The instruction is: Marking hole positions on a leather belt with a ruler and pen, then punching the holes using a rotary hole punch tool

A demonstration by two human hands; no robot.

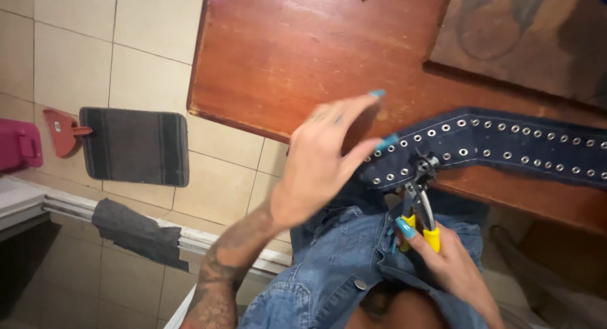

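Pale floor tiles fill the left of the head view, and a red-brown wooden table (284,57) takes up the upper middle and right; everything below is placed relative to that table.

Across the table's near edge lies a dark denim belt (506,142), studded with rows of small silver eyelets. It runs from the right side of the picture toward the middle, its left end hanging just over the table's front edge. Most of the visible length already carries eyelets in two or three neat rows, so by the look of it the fitting is well along. What is left seems to be at that left end, though how much cannot be read, since the left hand hides part of it.

The left hand (322,158) hovers at the table's front edge over the belt's end, fingers spread and loose, closed on nothing; it is blurred, and whether the fingertips touch the denim cannot be told. The right hand (442,259), below the front edge, is wrapped around the yellow handles of eyelet pliers (420,199), whose metal head meets the belt's lower edge at its left end. Whether the head is clamped on the cloth is unclear.

Off to the left of the table, on the tiles, lie a grey mat (136,145) and a red dustpan (62,131).
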